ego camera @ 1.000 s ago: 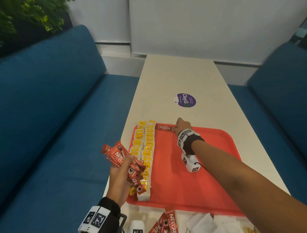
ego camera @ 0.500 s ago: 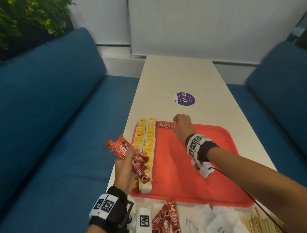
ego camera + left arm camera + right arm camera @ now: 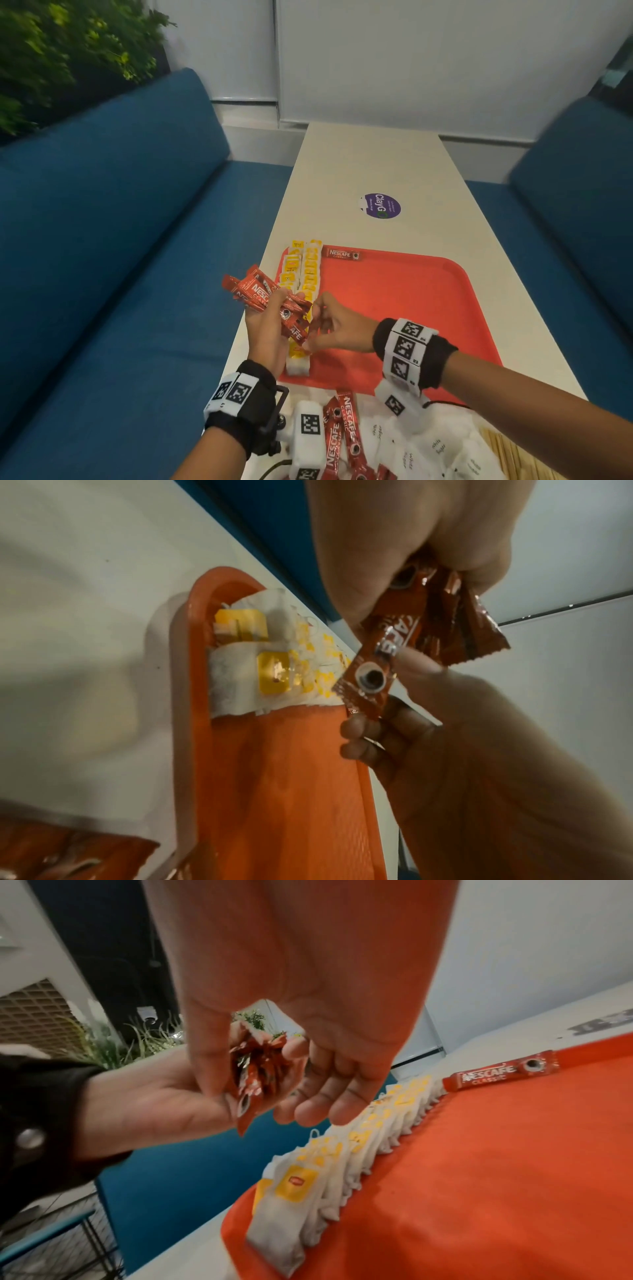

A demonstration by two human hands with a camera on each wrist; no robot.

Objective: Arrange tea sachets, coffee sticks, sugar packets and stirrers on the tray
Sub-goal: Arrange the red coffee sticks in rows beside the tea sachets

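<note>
A red tray lies on the white table. Two rows of yellow-tagged tea sachets run along its left side. One red coffee stick lies flat at the tray's far edge, next to the sachets. Over the tray's left edge my left hand grips a bundle of coffee sticks. My right hand meets it, and its thumb and forefinger pinch the lower end of one stick in that bundle. In the right wrist view that stick's end shows between the fingers, above the tea sachets.
At the table's near edge lie loose coffee sticks, white sugar packets and wooden stirrers. A purple round sticker sits beyond the tray. Blue sofas flank the table on both sides.
My right hand let go of the stick it laid at the tray's far edge and drew back to the bundle in my left hand, where it now pinches another stick.
</note>
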